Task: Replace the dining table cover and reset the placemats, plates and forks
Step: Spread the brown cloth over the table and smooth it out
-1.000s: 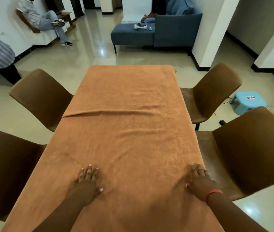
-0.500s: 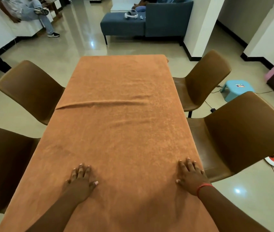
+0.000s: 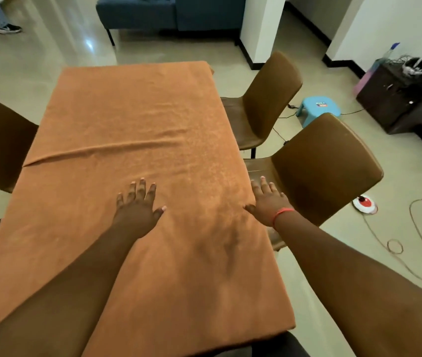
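I see the orange, towel-textured rectangular table cover (image 3: 132,119) spread flat over the whole dining table, its edges hanging a little over the sides. One long raised crease runs across it from the left edge toward the middle. Softer ripples gather near the right edge, in the part closer to me.

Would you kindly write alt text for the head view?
Both hands lie flat on an orange table cover: left hand mid-table, right hand at its right edge. A crease crosses the cover; brown chairs flank it.
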